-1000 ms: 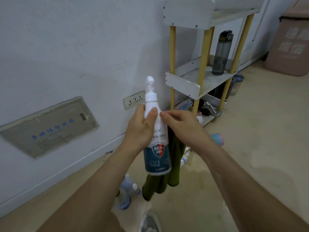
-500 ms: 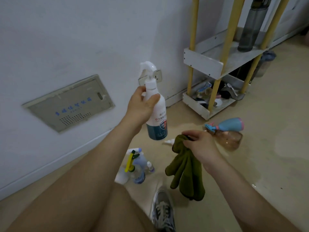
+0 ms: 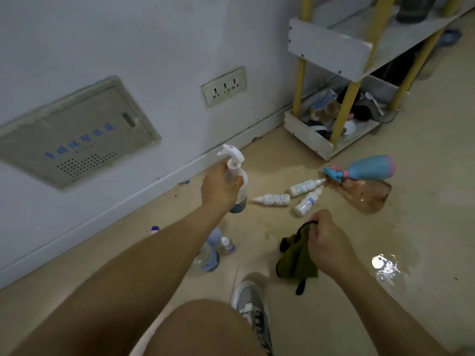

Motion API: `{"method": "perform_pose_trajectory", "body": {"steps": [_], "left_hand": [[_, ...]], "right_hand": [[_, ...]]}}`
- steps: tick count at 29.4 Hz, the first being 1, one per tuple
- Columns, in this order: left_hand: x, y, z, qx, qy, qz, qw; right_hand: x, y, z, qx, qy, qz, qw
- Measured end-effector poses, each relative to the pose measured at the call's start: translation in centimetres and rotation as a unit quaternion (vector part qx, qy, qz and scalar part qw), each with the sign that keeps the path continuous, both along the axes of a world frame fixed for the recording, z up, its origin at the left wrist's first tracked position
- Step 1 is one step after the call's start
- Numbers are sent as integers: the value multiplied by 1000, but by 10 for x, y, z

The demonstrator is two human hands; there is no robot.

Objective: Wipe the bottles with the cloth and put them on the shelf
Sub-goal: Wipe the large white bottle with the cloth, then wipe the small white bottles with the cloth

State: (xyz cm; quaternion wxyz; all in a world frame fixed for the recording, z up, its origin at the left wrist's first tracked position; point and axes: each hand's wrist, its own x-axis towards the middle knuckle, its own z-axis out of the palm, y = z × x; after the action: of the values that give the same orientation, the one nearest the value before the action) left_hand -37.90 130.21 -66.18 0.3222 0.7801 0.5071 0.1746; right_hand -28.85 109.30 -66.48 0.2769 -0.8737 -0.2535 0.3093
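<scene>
Two hands above wet floor (image 3: 424,222): left hand (image 3: 219,187) around spray bottle (image 3: 233,158), right hand (image 3: 327,242) around cloth (image 3: 295,262).

3 sm white btls (image 3: 273,199) (image 3: 304,187) (image 3: 307,201), ~3 sprayers (image 3: 231,156) (image 3: 370,167) (image 3: 365,195), 1 cloth (image 3: 295,260)

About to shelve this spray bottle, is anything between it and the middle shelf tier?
Nothing visible blocks the way: the left hand holds the spray bottle in open air, and the small bottles lie on the floor beneath. The shelf tier has a raised end panel to lift over; a dark bottle stands farther along.
</scene>
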Motion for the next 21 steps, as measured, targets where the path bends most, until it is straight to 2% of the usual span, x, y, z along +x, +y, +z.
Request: {"method": "perform_pose_trajectory", "body": {"steps": [3,5,7,9,11,13,18,21], "left_hand": [[1,13,-48,-28,34,69,997],[3,19,-73,-35,67,92,993],[8,25,-96,-43,77,117,989],[9,31,-113,-60,67,153,984],[8,36,-127,-64,62,179,980],[9,37,-134,-63,73,191,977],[15,28,-124,-117,76,235,962],[10,2,-113,-151,32,260,953]], "right_hand": [[11,1,-21,34,65,-108,991],[19,-1,-33,93,144,-199,965],[24,-4,-47,197,282,-290,893],[26,-6,-56,277,417,-352,791],[27,-8,-67,312,497,-380,715],[27,-9,-79,329,534,-403,666],[23,-11,-94,325,606,-394,610],[27,-17,-90,340,614,-357,616]]}}
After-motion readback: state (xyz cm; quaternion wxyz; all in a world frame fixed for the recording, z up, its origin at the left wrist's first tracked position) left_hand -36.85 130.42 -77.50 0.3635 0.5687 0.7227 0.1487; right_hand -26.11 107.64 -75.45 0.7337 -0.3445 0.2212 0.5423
